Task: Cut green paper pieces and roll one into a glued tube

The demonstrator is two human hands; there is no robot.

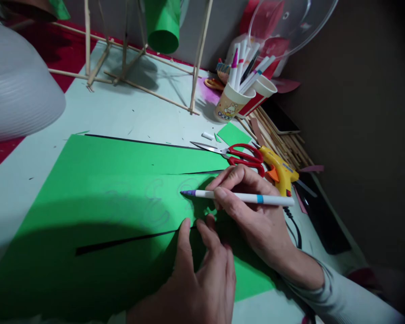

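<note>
My right hand (253, 211) pinches a white marker (246, 197) with a blue band and a dark purple-blue tip. The tip is at the faint curved outlines drawn on a green paper strip (128, 191); whether it touches cannot be told. Beneath the strip lies a larger green sheet (64, 162). My left hand (205, 265) rests with fingers spread, fingertips on the strip's near edge just below the marker. Red-handled scissors (245, 155) lie beyond my right hand, partly over the sheet. A yellow glue gun (280, 168) lies to their right.
Paper cups (231, 101) with several markers stand at the back. A stick frame (148, 92) holding a green paper tube (162, 29) is behind the sheet. A translucent white bowl-like object (20, 85) sits at left. Wooden sticks (286, 144) and a dark phone-like slab (324, 216) lie right.
</note>
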